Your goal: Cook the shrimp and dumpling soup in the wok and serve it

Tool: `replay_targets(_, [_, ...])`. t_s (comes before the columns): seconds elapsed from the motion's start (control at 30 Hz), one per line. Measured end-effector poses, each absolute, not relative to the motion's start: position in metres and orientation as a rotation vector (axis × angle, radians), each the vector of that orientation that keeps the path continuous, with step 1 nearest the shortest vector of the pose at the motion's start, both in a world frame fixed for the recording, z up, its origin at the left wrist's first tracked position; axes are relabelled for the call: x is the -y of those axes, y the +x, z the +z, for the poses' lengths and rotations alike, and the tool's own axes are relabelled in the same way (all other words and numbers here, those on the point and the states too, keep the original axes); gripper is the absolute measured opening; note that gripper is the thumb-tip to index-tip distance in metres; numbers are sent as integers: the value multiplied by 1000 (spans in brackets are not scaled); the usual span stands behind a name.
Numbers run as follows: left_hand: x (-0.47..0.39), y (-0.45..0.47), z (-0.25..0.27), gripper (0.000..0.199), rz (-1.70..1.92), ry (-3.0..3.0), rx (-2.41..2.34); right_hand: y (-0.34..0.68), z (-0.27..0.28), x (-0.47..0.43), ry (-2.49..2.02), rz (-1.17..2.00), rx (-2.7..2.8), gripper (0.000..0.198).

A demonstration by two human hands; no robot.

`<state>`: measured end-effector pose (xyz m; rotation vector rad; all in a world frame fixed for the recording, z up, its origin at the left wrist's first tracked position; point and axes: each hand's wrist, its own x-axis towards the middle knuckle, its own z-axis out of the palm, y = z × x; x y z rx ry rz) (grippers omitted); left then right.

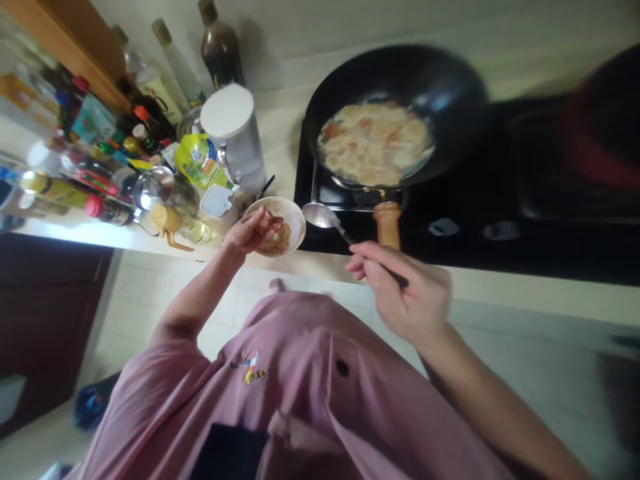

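My right hand is closed round the black handle of a metal spoon, whose bowl end points left, just below the wok. My left hand hovers over or rests at the left side of a white bowl with brownish food bits in it. Its fingers are bunched together, and what they hold, if anything, is hard to make out. On the stove stands a black wok with a wooden handle towards me. Pale sliced food with orange-red pieces lies in liquid inside it.
Bottles and jars crowd the counter at left, among them a dark bottle, a large white-lidded canister, a green pouch and a yellow-topped oil pot. A dark red pot stands at far right on the black stove.
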<state>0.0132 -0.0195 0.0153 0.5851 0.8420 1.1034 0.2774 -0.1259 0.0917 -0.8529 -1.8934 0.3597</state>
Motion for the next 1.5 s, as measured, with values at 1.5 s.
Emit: replay_targets(1.5, [24,-7,32,26,992,1007,-1032,286,94,133,-831,374,1904,30])
